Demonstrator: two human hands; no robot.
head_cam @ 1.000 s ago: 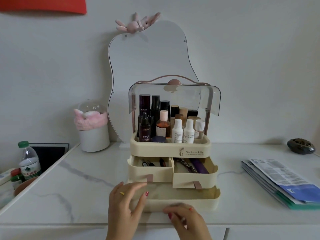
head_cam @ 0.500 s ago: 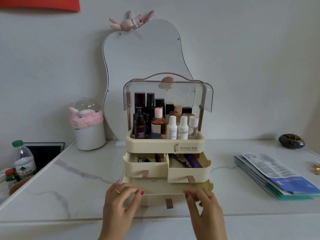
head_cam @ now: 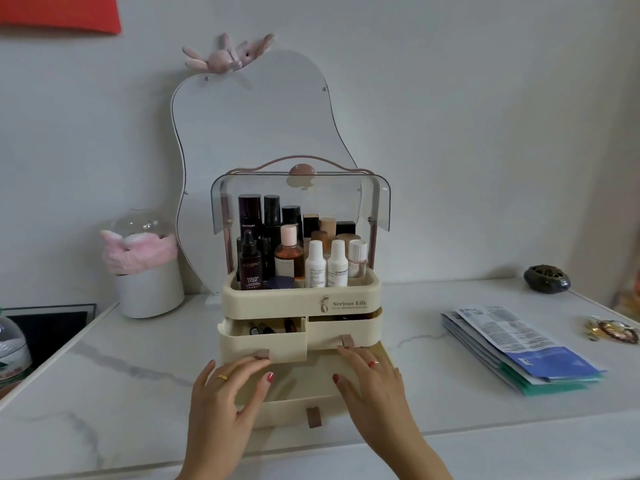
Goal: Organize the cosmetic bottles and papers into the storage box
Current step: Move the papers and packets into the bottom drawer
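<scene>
A cream storage box (head_cam: 277, 303) stands mid-table with its clear lid raised. Several cosmetic bottles (head_cam: 289, 252) stand upright in its top tray. The upper left drawer (head_cam: 263, 344) is pulled out and shows small items; the upper right drawer (head_cam: 360, 329) is nearly pushed in. The wide bottom drawer (head_cam: 298, 412) is pulled far out. My left hand (head_cam: 227, 393) rests with spread fingers at the left drawer's pull tab. My right hand (head_cam: 372, 379) has its fingertips on the right drawer's front. A stack of papers (head_cam: 519, 348) lies to the right.
A wavy mirror (head_cam: 256, 140) leans on the wall behind the box. A white cup with a pink headband (head_cam: 145, 268) stands at the left. A dark round ornament (head_cam: 546, 278) and a gold hair clip (head_cam: 611, 329) sit far right. A water bottle (head_cam: 12, 344) is at the left edge.
The bottom drawer has slid out further toward me. My right hand rose from the bottom drawer's front to the upper right drawer, which went from open to nearly closed.
</scene>
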